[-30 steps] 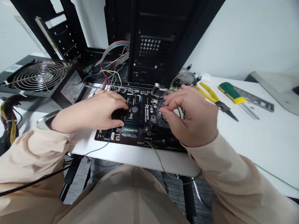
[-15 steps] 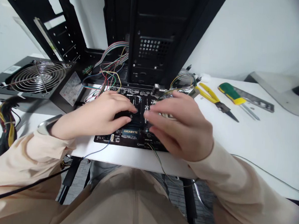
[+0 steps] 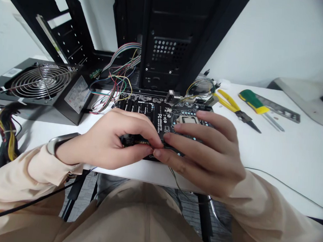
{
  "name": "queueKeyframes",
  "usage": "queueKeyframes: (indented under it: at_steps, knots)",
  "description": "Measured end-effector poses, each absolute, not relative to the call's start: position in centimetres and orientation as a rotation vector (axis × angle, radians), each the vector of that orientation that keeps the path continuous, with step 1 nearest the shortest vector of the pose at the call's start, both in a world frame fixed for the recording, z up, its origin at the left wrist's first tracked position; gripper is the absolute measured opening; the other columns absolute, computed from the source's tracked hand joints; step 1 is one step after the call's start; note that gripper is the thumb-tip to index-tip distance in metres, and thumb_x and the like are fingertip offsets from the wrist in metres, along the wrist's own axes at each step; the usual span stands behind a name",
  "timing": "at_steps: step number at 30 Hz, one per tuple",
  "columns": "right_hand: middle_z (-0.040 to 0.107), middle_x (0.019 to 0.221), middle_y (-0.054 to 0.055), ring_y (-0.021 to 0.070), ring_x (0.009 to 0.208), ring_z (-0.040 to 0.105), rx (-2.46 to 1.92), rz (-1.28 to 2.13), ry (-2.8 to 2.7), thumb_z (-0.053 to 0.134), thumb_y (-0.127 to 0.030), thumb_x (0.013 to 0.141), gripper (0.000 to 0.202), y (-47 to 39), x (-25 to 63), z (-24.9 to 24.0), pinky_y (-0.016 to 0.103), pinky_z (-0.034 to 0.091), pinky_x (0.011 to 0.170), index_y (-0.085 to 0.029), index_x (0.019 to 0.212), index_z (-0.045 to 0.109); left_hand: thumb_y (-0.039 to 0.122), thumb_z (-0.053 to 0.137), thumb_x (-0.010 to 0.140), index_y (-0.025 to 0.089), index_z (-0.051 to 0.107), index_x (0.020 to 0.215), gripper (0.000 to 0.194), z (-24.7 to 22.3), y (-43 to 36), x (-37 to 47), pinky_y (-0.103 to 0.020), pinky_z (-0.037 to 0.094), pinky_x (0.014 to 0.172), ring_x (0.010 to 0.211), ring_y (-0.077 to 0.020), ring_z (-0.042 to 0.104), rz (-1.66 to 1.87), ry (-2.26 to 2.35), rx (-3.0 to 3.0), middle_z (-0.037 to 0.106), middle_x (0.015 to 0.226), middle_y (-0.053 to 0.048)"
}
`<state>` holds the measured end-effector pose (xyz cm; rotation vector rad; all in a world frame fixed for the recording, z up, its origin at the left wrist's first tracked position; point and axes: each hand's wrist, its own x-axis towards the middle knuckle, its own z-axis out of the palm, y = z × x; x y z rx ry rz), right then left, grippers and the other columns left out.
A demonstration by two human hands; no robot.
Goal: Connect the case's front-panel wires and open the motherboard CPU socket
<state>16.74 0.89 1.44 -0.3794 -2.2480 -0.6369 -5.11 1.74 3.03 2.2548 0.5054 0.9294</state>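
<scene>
From my end of the feed, L hand (image 3: 116, 140) and R hand (image 3: 211, 158) meet low over the front edge of the mobo (image 3: 161, 117), tips touching or nearly so. L thumb + index are drawn in close together; can't tell if anything's pinched btwn them. R hand comes in from the other side, upper fingers fanned out above the board, its lowest digit reaching the L tips; can't tell whether it grips anything either. Mobo lies flat on the white table (image 3: 274, 153), directly under the grip and running out past it on both sides. Thin wire (image 3: 174, 178) drops toward me from just below the grip, over the table edge; its upper end's hidden by the hands. Pale square chip (image 3: 188, 120) sits on the board beyond the grip, near R fingertips. Coloured wires (image 3: 114, 92) are tangled past L hand, at the board's far L corner. PSU w/ round fan grille (image 3: 77, 94) is farther L of the grip, thick cable bundle (image 3: 10, 133) hanging at its near side. Black PC case (image 3: 170, 23) stands straight beyond the grip, behind the board. Well R of the grip: yellow-handled pliers (image 3: 235, 108), then green/yellow screwdriver (image 3: 251, 101) next to a perforated metal strip (image 3: 277, 107).
</scene>
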Motion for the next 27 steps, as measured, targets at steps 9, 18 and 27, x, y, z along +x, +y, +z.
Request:
queueKeyframes:
  at_steps: [9, 18, 27]
  knots:
    - [0.072, 0.086, -0.004, 0.0128, 0.083, 0.064, -0.427, -0.594, -2.311, 0.064, -0.020, 0.083, 0.015, 0.5, 16.8, 1.6, 0.037, 0.050, 0.092, -0.028, 0.094, 0.069, 0.005, 0.059, 0.079, 0.017, 0.065, 0.085, 0.015, 2.9, 1.7, -5.1, -0.027, 0.054, 0.070, 0.077, -0.0145, 0.065, 0.934, 0.514, 2.253, 0.069, 0.081, -0.003]
    - [0.073, 0.084, -0.002, 0.0155, 0.079, 0.064, -0.490, -0.633, -2.186, 0.067, -0.020, 0.080, 0.017, 0.7, 16.5, 0.7, 0.039, 0.047, 0.090, -0.026, 0.096, 0.067, 0.010, 0.066, 0.076, 0.019, 0.066, 0.093, 0.019, 2.3, 1.2, -4.9, -0.025, 0.057, 0.072, 0.078, -0.0143, 0.069, 1.057, 0.626, 2.108, 0.072, 0.085, -0.002]
    - [0.068, 0.086, 0.004, 0.0148, 0.081, 0.062, -0.669, 0.354, -2.022, 0.060, -0.013, 0.079, 0.010, 0.3, 14.7, 0.9, 0.032, 0.049, 0.074, -0.020, 0.086, 0.062, 0.010, 0.065, 0.077, 0.017, 0.063, 0.080, 0.008, 1.9, 1.0, -3.5, -0.017, 0.052, 0.051, 0.063, -0.0096, 0.066, 1.163, 0.845, 1.952, 0.069, 0.072, 0.003]
